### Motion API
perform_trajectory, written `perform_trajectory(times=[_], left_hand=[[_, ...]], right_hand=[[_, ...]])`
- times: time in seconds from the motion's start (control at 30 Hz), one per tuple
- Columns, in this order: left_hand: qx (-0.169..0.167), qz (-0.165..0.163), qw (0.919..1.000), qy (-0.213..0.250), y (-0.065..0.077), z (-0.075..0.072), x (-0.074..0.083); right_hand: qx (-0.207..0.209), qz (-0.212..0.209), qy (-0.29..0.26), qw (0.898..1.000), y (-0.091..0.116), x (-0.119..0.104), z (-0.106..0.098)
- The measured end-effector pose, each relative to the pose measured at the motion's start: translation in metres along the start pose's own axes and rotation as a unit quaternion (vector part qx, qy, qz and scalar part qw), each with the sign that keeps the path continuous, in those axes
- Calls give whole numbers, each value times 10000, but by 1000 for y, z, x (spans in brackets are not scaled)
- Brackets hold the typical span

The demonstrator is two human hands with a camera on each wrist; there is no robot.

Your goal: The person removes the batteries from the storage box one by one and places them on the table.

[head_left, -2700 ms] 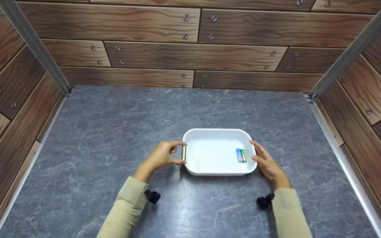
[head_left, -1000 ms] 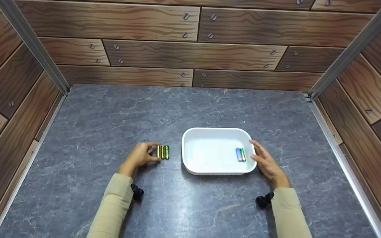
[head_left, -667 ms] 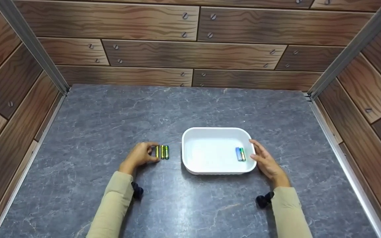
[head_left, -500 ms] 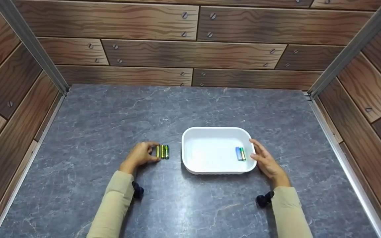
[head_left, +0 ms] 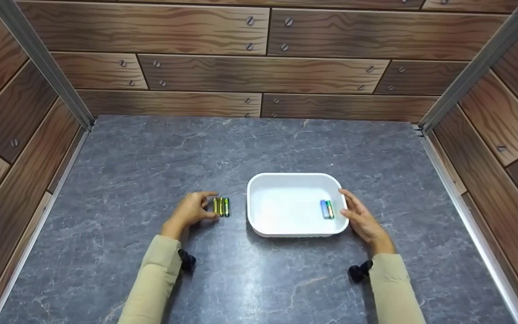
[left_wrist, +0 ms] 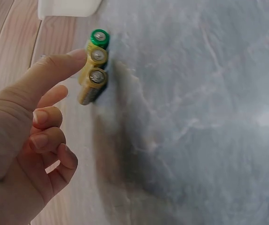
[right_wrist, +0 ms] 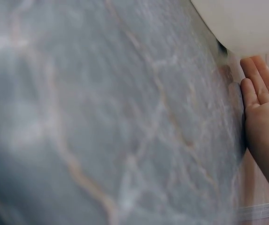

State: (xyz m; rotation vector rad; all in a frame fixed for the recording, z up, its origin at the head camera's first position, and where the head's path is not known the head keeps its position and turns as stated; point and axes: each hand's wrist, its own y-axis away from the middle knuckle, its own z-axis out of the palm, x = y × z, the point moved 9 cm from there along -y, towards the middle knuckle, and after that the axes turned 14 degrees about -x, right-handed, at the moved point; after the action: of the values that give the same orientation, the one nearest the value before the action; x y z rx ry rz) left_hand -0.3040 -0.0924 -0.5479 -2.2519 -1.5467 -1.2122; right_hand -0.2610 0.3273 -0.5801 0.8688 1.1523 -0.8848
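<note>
Three batteries stand out in a row on the table left of the tray: a gold one (head_left: 215, 207), a second gold one (head_left: 221, 207) and one with a green end (head_left: 227, 207). My left hand (head_left: 189, 209) is at the row's left side, thumb and index finger spread past the battery ends. In the left wrist view the thumb (left_wrist: 61, 68) lies beside the gold batteries, without a visible pinch. My right hand (head_left: 364, 222) rests its fingertips on the right side of the white tray (head_left: 286, 202); its fingers (right_wrist: 261, 77) look straight in the right wrist view.
Inside the tray, near its right wall, lie a blue battery (head_left: 324, 209) and a green and gold battery (head_left: 329, 209) side by side. Grey marbled table (head_left: 259, 144) surrounds everything. Wood-patterned panels (head_left: 196, 72) enclose the back and both sides.
My left hand has moved left from the tray's edge with a gold battery, which now lies beside two others. Its fingers have just spread off that battery. The right hand stays put.
</note>
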Motion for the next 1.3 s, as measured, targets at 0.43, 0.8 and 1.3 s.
perform_trajectory(times=[0.43, 0.8, 1.3], left_hand=[[291, 599, 9973, 316, 9, -5, 35], [335, 1241, 9908, 432, 4, 8, 80], [88, 1788, 9835, 255, -4, 31, 127]], right_hand=[[-51, -15, 132, 9999, -2, -3, 3], [-52, -435, 129, 9990, -1, -7, 2], [-293, -896, 335, 9950, 1, -11, 11]])
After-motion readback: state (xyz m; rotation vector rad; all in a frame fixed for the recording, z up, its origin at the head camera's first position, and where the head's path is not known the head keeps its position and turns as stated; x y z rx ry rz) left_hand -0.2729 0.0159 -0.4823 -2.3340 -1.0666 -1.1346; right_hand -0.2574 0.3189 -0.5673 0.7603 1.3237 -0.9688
